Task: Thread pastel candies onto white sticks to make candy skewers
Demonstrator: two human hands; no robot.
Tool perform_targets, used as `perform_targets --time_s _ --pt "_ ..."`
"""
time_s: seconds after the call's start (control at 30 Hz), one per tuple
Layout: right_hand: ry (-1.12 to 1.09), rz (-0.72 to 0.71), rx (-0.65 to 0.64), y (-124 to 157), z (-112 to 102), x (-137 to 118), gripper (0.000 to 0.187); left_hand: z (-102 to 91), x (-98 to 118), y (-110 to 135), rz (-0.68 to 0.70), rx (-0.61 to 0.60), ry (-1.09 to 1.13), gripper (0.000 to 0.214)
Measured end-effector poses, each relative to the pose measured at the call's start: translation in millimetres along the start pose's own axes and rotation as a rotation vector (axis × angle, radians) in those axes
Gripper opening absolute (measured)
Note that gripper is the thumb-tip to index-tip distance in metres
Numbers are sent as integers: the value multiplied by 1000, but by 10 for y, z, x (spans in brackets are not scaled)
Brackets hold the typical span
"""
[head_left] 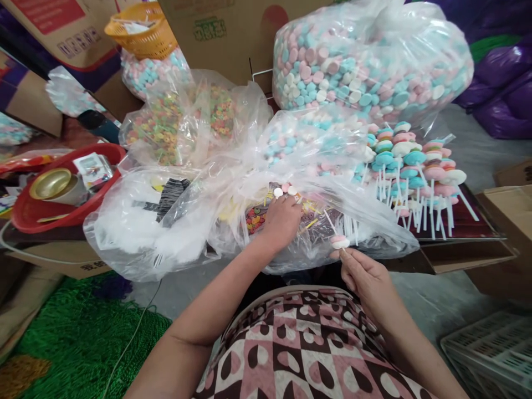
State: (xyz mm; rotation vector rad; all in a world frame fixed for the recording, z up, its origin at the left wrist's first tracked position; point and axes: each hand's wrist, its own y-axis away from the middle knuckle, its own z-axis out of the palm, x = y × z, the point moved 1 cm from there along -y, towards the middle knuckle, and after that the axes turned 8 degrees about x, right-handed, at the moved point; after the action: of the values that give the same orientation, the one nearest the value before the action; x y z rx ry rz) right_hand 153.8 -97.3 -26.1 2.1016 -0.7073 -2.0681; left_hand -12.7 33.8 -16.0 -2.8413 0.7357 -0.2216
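My left hand (283, 219) is over an opened clear plastic bag (374, 233), its fingers curled and partly hidden. Small white and pink marshmallows (285, 190) show right at its fingertips, apparently gripped. Under and beside that hand lie colourful gummy rings (254, 220) and thin yellow-and-white pieces. Lower and to the right, my right hand (366, 270) is closed in a pinch on a marshmallow skewer (339, 241), whose pink and white marshmallow sits just above the fingers. To the right, many finished-looking marshmallow skewers (409, 160) are piled, white sticks pointing toward me.
A large bag of pastel marshmallows (369, 66) stands behind, beside a bag of gummy rings (166, 130). At left are a red basin (25, 213) with a metal bowl and an orange basket (155, 41). Cardboard boxes (511, 205) and a plastic crate (494, 349) sit at right.
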Motion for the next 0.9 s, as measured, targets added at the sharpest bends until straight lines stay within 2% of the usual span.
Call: perform_targets --time_s 0.1,0.2,0.3,0.4,0.5,0.73,0.8,0.9 --pt "5 9 3 7 -22 26 39 -17 -6 9 25 -8 57 18" --pt "44 11 -22 20 -15 10 40 -44 -24 44 -35 69 291 14" --pt "73 25 -69 31 16 -51 40 -58 -34 101 -267 156 766 8" --pt "82 32 -98 37 60 -130 41 -45 5 158 -518 135 1291 13" --pt "110 26 -116 40 98 -185 41 -24 66 191 -654 151 1572 22" --pt "185 -5 -130 74 114 -224 41 47 103 209 -714 227 1696 23" --pt "188 8 -124 88 115 -234 42 45 103 221 -691 219 1645 21" --pt "170 31 -114 93 117 -244 41 -2 141 261 -598 232 1449 16"
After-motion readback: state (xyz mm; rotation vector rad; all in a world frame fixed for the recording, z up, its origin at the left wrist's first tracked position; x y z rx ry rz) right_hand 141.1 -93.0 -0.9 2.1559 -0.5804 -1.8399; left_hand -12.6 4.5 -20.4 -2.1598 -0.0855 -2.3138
